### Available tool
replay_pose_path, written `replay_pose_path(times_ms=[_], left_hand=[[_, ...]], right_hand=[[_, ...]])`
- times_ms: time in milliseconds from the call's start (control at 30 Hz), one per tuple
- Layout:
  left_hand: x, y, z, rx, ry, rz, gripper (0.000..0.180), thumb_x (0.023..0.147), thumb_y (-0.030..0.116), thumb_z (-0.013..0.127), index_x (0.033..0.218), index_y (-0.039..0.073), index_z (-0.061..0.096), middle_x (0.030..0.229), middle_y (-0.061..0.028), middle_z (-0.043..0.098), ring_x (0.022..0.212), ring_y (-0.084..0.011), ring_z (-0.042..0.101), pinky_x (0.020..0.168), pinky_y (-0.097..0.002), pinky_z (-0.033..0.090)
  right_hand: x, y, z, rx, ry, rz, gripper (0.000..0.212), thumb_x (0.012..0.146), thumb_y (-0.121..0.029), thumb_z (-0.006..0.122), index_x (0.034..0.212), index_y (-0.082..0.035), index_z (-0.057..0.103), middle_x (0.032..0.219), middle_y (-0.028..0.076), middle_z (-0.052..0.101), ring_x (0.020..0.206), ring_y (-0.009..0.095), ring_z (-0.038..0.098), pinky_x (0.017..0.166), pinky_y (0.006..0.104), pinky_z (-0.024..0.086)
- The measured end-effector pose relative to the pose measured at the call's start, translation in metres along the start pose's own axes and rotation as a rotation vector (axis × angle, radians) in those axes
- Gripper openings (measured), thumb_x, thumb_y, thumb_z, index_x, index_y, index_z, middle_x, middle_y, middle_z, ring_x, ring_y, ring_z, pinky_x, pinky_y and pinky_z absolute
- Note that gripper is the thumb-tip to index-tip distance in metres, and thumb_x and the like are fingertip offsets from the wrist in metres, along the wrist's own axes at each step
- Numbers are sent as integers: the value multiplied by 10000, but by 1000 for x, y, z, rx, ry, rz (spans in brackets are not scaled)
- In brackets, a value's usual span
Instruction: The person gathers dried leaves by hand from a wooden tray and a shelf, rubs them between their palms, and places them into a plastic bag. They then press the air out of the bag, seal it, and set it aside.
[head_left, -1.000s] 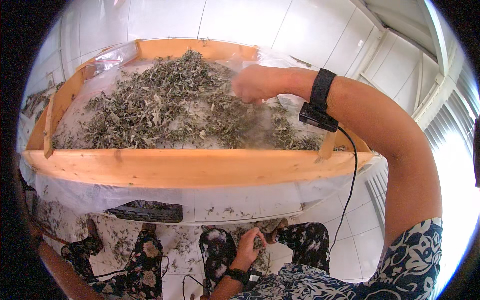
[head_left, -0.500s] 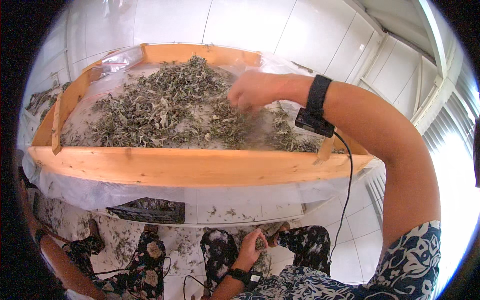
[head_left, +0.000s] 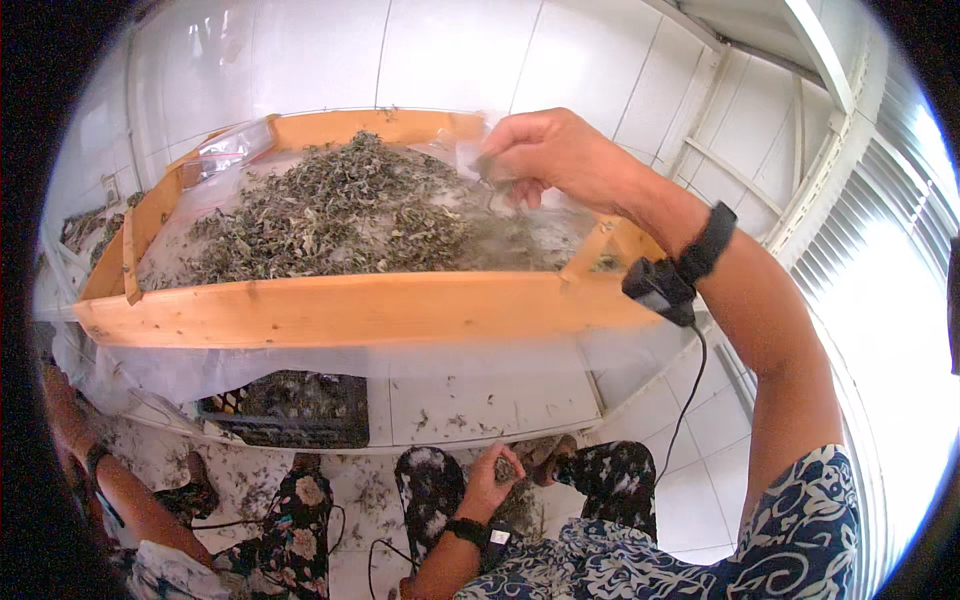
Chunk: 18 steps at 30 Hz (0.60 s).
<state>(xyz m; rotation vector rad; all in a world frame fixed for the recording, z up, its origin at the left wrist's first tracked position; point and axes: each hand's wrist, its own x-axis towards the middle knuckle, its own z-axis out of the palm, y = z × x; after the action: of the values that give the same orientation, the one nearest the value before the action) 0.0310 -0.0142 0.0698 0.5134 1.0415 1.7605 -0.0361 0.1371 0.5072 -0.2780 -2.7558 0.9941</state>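
A heap of dried grey-green leaves (head_left: 345,200) lies in a shallow wooden-sided tray (head_left: 370,312) lined with clear plastic. My right hand (head_left: 540,155) is raised over the tray's right part, fingers pinched around a small grey-green bit of dried leaf, blurred by motion. Low down between my knees, my left hand (head_left: 487,482) is palm up, its fingers curled around a small clump of dried leaves (head_left: 504,469). Fine dust hangs below my right hand.
Under the tray stands a black plastic crate (head_left: 290,410) holding dark leaf bits. A co-worker's arm (head_left: 140,490) and flowered trousers (head_left: 300,520) are at my left. Leaf scraps lie on the white tiled floor (head_left: 690,500). A cable (head_left: 690,400) hangs from my right wrist device.
My right hand has risen from the leaves and moved right, leaving fewer leaves at the tray's right side. My left hand has turned, showing its clump. The head view has shifted slightly.
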Motion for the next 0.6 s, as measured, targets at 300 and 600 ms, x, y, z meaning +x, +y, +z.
replay_pose_path(times_ms=[300,600], left_hand=[[0,58,59,-1163,9,-149,186,946,258,513,922,82,570,915,-75,608,861,-211,580,812,-394,500],[-9,101,117,-1036,64,-37,237,949,307,488,995,117,622,1067,-81,651,1019,-233,598,926,-393,458]], right_hand=[[-160,55,78,736,28,25,97,880,-17,568,965,-5,612,802,19,623,706,89,597,632,235,503],[-226,143,168,-130,396,-153,153,801,-77,584,936,-11,608,874,147,639,782,264,638,658,335,520]])
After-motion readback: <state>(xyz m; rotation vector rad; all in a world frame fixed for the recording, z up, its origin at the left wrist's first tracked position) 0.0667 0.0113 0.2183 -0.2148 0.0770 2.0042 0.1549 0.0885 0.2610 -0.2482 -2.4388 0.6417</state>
